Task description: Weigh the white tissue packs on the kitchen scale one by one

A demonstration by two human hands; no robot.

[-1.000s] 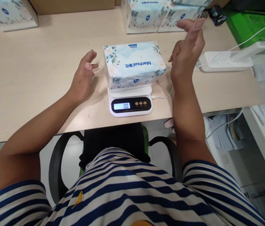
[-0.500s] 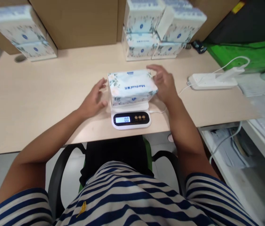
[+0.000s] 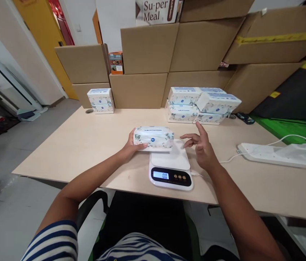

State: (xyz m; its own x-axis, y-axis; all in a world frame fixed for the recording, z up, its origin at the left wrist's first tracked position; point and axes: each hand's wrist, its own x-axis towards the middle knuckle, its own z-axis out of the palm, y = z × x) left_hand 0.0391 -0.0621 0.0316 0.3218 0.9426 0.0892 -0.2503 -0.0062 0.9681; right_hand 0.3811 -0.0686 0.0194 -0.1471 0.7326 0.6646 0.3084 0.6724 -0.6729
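My left hand [image 3: 131, 146] grips the left end of a white, flower-printed tissue pack [image 3: 154, 137], thumb on its front side. The pack is held up over the back left of a white digital scale [image 3: 170, 161], whose display [image 3: 160, 175] reads 0.0. To the right of the scale plate, my right hand [image 3: 200, 146] hovers with fingers apart and holds nothing. A gap separates it from the pack.
Stacked tissue packs stand at the back right [image 3: 184, 114] and back left [image 3: 102, 108] of the table [image 3: 68, 145]. Cardboard boxes [image 3: 139, 92] line the back. A white power strip [image 3: 272, 156] with a cable lies at the right.
The tissue pack has moved left off the middle of the scale, now in my left hand's grip. My right hand has come away from it. The head view has tilted up.
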